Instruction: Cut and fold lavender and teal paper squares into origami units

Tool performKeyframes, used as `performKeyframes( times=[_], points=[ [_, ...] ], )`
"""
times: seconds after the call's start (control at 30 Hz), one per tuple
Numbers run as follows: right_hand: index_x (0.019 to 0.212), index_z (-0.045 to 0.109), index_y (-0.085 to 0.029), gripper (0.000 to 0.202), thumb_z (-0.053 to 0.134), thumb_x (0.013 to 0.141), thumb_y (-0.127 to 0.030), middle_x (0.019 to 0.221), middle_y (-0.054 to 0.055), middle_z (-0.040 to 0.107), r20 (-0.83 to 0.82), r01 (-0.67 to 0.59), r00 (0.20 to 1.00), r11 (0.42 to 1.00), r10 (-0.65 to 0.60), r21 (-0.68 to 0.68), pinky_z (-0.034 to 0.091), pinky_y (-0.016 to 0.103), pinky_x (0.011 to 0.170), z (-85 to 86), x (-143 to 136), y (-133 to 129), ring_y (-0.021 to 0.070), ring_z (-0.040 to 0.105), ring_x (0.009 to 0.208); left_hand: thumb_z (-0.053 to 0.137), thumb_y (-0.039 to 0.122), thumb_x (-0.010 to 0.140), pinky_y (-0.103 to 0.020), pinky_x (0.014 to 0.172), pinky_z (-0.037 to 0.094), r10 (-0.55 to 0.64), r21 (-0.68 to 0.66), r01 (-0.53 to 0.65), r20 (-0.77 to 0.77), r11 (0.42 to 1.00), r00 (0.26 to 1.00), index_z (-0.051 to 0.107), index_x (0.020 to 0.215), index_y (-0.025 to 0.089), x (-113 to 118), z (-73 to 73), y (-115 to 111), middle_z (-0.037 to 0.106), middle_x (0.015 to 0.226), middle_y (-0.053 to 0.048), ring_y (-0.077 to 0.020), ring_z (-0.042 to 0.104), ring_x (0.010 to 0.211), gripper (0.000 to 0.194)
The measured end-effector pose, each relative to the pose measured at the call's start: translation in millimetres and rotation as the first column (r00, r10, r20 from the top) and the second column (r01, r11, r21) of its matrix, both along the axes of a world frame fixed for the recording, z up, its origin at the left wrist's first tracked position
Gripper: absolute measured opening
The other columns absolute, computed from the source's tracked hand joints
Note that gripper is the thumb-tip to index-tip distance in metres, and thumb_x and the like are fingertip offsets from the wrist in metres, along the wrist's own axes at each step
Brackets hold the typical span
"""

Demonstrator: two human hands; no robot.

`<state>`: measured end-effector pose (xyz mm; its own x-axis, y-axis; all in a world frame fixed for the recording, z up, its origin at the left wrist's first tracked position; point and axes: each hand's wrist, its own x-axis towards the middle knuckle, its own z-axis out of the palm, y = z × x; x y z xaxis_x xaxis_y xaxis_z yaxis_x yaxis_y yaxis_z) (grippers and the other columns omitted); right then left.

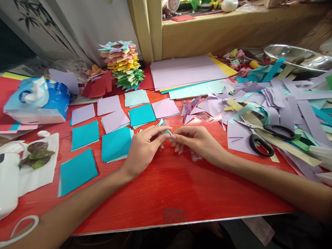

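Over the middle of the red table, my left hand (145, 145) and my right hand (195, 140) pinch one small piece of folded pale blue paper (166, 132) between thumbs and fingers. Much of the paper is hidden by the fingers. Beside my left hand lies a stack of teal paper squares (115, 143). Another teal stack (142, 114) and a lilac stack (166, 108) rest just beyond the hands. Several folded lilac paper pieces (190, 110) sit beyond my right hand.
Black-handled scissors (259, 138) lie on paper strips (287, 107) at the right. A metal bowl (301, 57) stands behind them. A colourful folded-paper tower (123, 65) is at the back, with a tissue pack (37, 98) at left. Large lilac sheets (184, 71) lie at the back.
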<state>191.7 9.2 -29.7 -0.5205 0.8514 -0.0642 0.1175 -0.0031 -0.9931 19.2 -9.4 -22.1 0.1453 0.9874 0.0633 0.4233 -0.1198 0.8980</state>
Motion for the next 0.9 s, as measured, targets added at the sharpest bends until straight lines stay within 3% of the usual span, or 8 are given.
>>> performKeyframes(
  times=[0.17, 0.3, 0.43, 0.9],
  points=[
    [0.081, 0.061, -0.014, 0.028, 0.050, 0.084, -0.039, 0.062, 0.002, 0.062, 0.034, 0.037, 0.999, 0.998, -0.039, 0.059, 0.047, 0.021, 0.049, 1.5, 1, -1, 0.0106, 0.060, 0.053, 0.056, 0.040, 0.079, -0.020, 0.059, 0.044, -0.006, -0.067, 0.009, 0.045, 0.998, 0.999, 0.062, 0.101, 0.022, 0, 1.0, 1, 0.059, 0.070, 0.003, -0.0080, 0.053, 0.058, 0.029],
    [0.078, 0.060, -0.014, 0.030, 0.049, 0.084, -0.041, 0.061, 0.002, 0.062, 0.026, 0.043, 0.999, 0.996, -0.045, 0.078, 0.047, 0.022, 0.052, -0.8, 2, 2, 0.0106, 0.059, 0.053, 0.056, 0.040, 0.080, -0.020, 0.053, 0.042, -0.009, -0.125, 0.019, 0.082, 0.992, 0.997, 0.058, 0.079, 0.018, 0, 0.4, 4, 0.056, 0.064, 0.003, -0.0073, 0.052, 0.054, 0.022],
    [0.085, 0.062, -0.015, 0.025, 0.055, 0.081, -0.038, 0.066, 0.002, 0.063, 0.054, 0.017, 0.998, 0.997, -0.021, 0.073, 0.050, 0.024, 0.059, -2.5, 2, 3, 0.0116, 0.061, 0.059, 0.057, 0.039, 0.079, -0.019, 0.051, 0.042, 0.021, -0.130, -0.008, 0.095, 0.991, 0.995, 0.055, 0.076, 0.018, 0, -0.3, 5, 0.056, 0.062, 0.004, -0.0072, 0.051, 0.052, 0.022],
    [0.072, 0.062, -0.012, 0.019, 0.062, 0.076, -0.031, 0.060, 0.001, 0.062, -0.111, 0.067, 0.990, 0.983, -0.087, -0.171, 0.050, 0.020, 0.052, 3.4, 3, 12, 0.0087, 0.059, 0.051, 0.057, 0.040, 0.078, -0.021, 0.051, 0.042, 0.014, -0.121, 0.000, 0.115, 0.993, 0.993, 0.058, 0.083, 0.017, 0, -1.0, 4, 0.056, 0.063, 0.002, -0.0092, 0.052, 0.052, 0.023]
  ],
)
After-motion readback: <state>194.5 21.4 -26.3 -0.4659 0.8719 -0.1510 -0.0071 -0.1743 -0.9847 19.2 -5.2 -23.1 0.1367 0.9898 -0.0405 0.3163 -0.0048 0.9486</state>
